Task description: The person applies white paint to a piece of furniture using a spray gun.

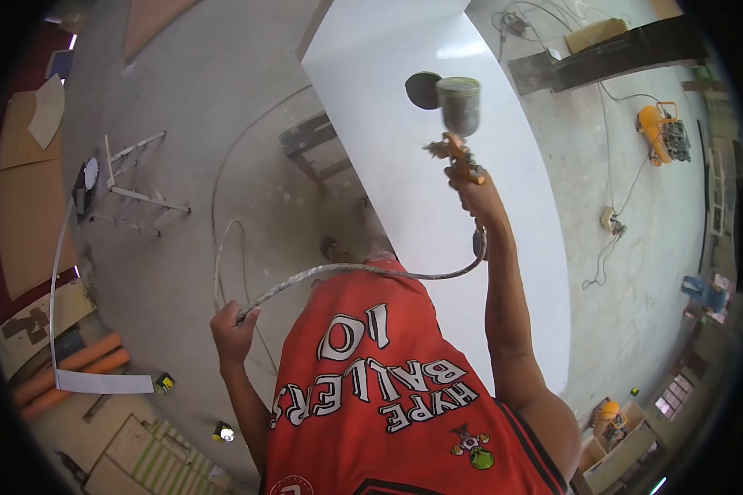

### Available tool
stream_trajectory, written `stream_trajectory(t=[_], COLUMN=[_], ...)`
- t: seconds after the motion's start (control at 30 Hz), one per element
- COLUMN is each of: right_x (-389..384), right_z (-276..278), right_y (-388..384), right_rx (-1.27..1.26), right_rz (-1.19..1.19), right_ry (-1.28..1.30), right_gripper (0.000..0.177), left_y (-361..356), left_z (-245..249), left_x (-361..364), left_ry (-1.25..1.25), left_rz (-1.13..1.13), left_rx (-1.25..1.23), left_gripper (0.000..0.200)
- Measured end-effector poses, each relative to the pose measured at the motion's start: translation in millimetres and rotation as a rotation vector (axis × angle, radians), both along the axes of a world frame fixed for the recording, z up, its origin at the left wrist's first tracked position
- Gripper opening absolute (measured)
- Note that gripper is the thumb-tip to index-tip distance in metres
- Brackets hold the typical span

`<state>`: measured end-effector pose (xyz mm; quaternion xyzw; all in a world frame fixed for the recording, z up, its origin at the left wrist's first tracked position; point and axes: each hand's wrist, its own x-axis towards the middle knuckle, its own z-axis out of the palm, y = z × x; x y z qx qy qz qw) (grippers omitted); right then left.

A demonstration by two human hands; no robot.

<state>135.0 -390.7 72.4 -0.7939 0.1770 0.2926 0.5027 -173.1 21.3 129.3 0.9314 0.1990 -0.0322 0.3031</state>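
Note:
My right hand (pixel 476 198) is wrapped round the handle of a spray gun (pixel 456 155), held over a large white panel (pixel 437 198). On top of the gun sits a paint-smeared cup (pixel 461 107). A round dark hole (pixel 423 90) in the panel shows just beside the cup; another dark opening is partly hidden by my right wrist. From the gun's handle an air hose (pixel 338 268) curves across the front of my red jersey to my left hand (pixel 234 328), whose fingers are closed round it. The panel's near left edge lies by my legs.
A wooden bench (pixel 308 140) stands left of and partly under the panel. Further left is a metal frame (pixel 144 177). An orange air compressor (pixel 656 132) and cords (pixel 615 219) lie on the right floor. A dark beam (pixel 611 58) extends at upper right.

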Motion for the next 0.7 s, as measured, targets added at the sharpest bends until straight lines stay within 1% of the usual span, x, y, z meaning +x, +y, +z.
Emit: stream_trajectory(t=[0.03,0.13,0.17,0.23,0.27,0.33,0.4,0.47,0.5,0.57,0.6,0.67,0.7], right_x=[0,13,19,35,44,56,61,64,63,56,51,34,25], right_z=[-3,-11,-22,-51,-58,-56,-57,-66,-68,-73,-71,-55,-49], right_y=[-7,-39,-55,-91,-106,-120,-129,-133,-133,-131,-122,-94,-82], right_rx=[-0.017,-0.163,-0.174,-0.327,-0.336,-0.505,-0.531,-0.571,-0.572,-0.59,-0.585,-0.324,-0.217], right_rz=[-0.073,-0.186,-0.197,-0.223,-0.233,-0.216,-0.229,-0.256,-0.256,-0.118,-0.109,-0.12,-0.108], right_ry=[-0.026,-0.129,-0.132,-0.341,-0.344,-0.525,-0.537,-0.683,-0.681,-0.643,-0.64,-0.341,-0.265], right_gripper=[0.017,0.024,0.024,0.03,0.03,0.036,0.035,0.037,0.037,0.036,0.036,0.034,0.032], left_y=[-2,-17,-25,-40,-48,-65,-77,-84,-84,-82,-77,-61,-54], left_z=[-4,-8,-9,-15,-17,-18,-19,-21,-21,-20,-22,-26,-25], left_x=[0,13,18,29,34,48,55,60,60,55,51,40,34], left_ry=[0.001,-0.003,-0.002,-0.011,-0.015,-0.016,-0.013,0.007,0.009,0.036,0.041,-0.002,0.0], left_rz=[-0.017,-0.062,-0.08,-0.127,-0.16,-0.192,-0.218,-0.245,-0.246,-0.227,-0.217,-0.181,-0.171], left_rx=[-0.002,-0.033,-0.052,-0.075,-0.085,-0.122,-0.156,-0.181,-0.181,-0.151,-0.149,-0.1,-0.095], left_gripper=[0.038,0.039,0.04,0.041,0.042,0.042,0.043,0.044,0.044,0.044,0.044,0.043,0.043])
